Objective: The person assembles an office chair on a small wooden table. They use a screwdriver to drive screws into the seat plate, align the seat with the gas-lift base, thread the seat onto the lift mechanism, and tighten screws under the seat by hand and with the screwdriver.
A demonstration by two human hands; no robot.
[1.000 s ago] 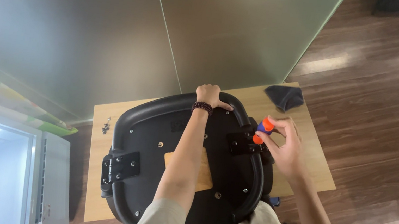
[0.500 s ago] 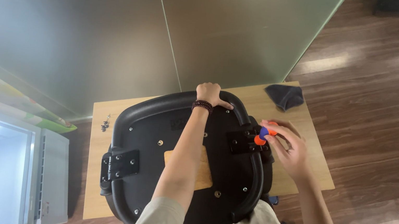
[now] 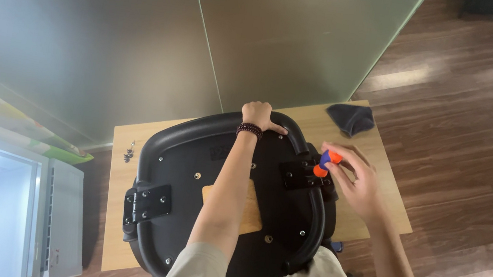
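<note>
Lying upside down on a small wooden table (image 3: 383, 185), the black seat (image 3: 192, 150) fills most of the top. Right hand (image 3: 357, 184) grips an orange-and-blue screwdriver (image 3: 326, 162), its tip down at the black bracket (image 3: 303, 174) on the seat's right side. Left hand (image 3: 259, 116) is clenched over the seat's far rim. Another bracket (image 3: 147, 203) sits on the left. Loose screws (image 3: 127, 153) lie at the table's left edge; a dark cloth (image 3: 351, 118) rests on its far corner.
</note>
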